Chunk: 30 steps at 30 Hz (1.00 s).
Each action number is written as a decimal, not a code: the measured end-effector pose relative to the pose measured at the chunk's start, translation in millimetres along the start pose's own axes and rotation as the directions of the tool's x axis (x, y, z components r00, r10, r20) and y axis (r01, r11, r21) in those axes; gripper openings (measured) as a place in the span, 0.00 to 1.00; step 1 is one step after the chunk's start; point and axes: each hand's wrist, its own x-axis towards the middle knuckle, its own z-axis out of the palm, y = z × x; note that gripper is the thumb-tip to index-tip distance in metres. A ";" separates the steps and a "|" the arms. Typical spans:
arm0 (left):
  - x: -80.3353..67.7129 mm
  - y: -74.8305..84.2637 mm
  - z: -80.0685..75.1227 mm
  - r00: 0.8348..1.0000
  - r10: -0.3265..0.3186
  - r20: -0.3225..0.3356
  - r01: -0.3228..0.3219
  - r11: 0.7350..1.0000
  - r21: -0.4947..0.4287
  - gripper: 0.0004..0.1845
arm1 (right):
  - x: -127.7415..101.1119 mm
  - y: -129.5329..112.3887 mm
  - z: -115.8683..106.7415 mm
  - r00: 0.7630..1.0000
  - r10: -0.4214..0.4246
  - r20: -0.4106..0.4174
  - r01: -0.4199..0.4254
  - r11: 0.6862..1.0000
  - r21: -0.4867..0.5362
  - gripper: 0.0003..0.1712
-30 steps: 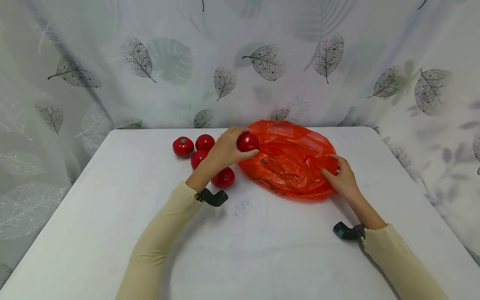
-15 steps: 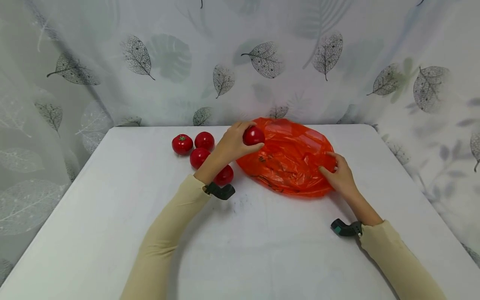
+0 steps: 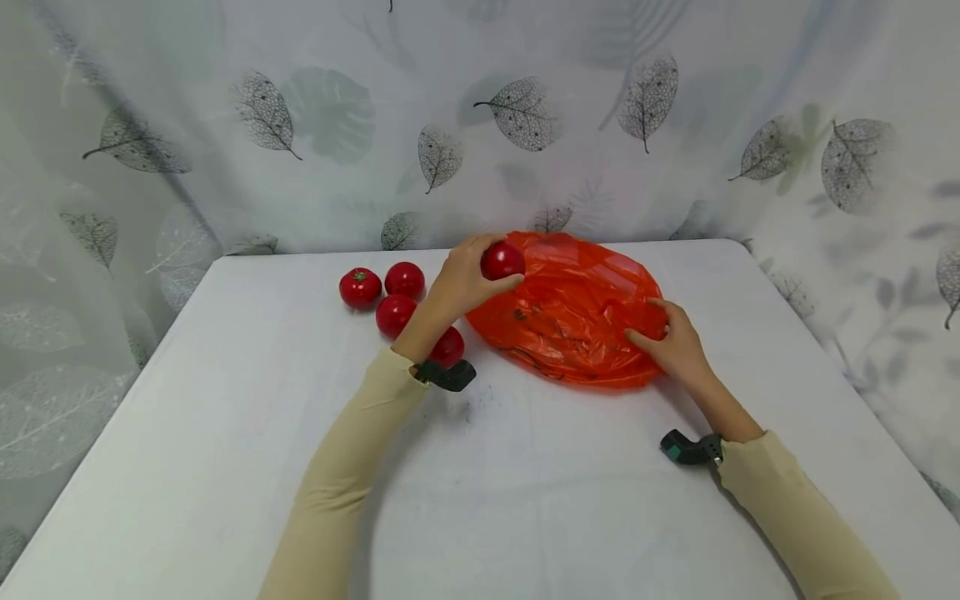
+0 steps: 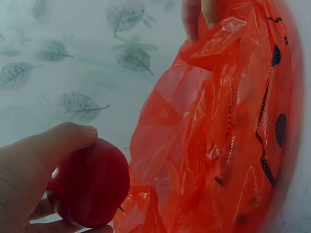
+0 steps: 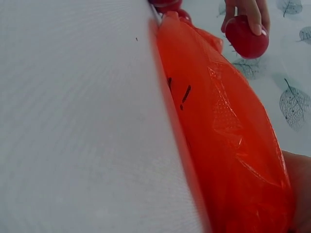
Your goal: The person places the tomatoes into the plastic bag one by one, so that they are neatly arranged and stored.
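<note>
The tomato point(image 3: 502, 260) in the left hand point(image 3: 465, 279) is round, smooth and deep glossy red, with a soft highlight on its skin. In the left wrist view it sits at the lower left of the frame, thumb lying over its top and fingers cupped beneath it, so the hand is wrapped firmly round it. In the head view it is held just above centre, right at the upper left edge of the orange plastic bag point(image 3: 573, 312).

The bag is thin, crinkled and translucent, with a few dark printed marks, and lies spread in a flattish oval on the white table point(image 3: 225, 467), right of centre. The right hand point(image 3: 671, 342) rests at the bag's right edge, fingers bent into the plastic and pinching it; the right wrist view shows little of that hand beyond a patch of skin at the lower right corner.

Counting tomatoes: five in all. One is in the hand, and four loose tomatoes point(image 3: 395, 315) lie on the table to the left of the bag, three clustered together at centre left and the fourth partly hidden behind the left wrist. There is one bag, and two hands, each in a beige sleeve with a dark wrist camera point(image 3: 448, 375) strapped on.
</note>
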 end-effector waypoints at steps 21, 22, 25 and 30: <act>14.7 -0.7 24.4 0.999 -0.013 0.047 0.013 1.000 0.008 0.35 | 0.9 1.2 -0.1 0.999 -0.002 0.046 0.003 1.000 -0.026 0.45; 14.9 -1.3 25.8 0.999 -0.016 0.048 0.015 1.000 0.012 0.35 | 0.7 1.0 0.0 0.999 -0.003 0.046 0.004 1.000 -0.026 0.45; 15.4 -2.4 29.3 0.999 -0.009 0.048 0.009 1.000 0.010 0.35 | 0.2 0.6 -0.2 1.000 -0.009 0.030 0.010 1.000 -0.029 0.44; 17.6 -1.6 33.5 0.999 0.001 0.048 0.000 1.000 -0.011 0.35 | 0.0 -1.1 -1.1 0.999 -0.043 -0.014 0.042 0.999 -0.032 0.39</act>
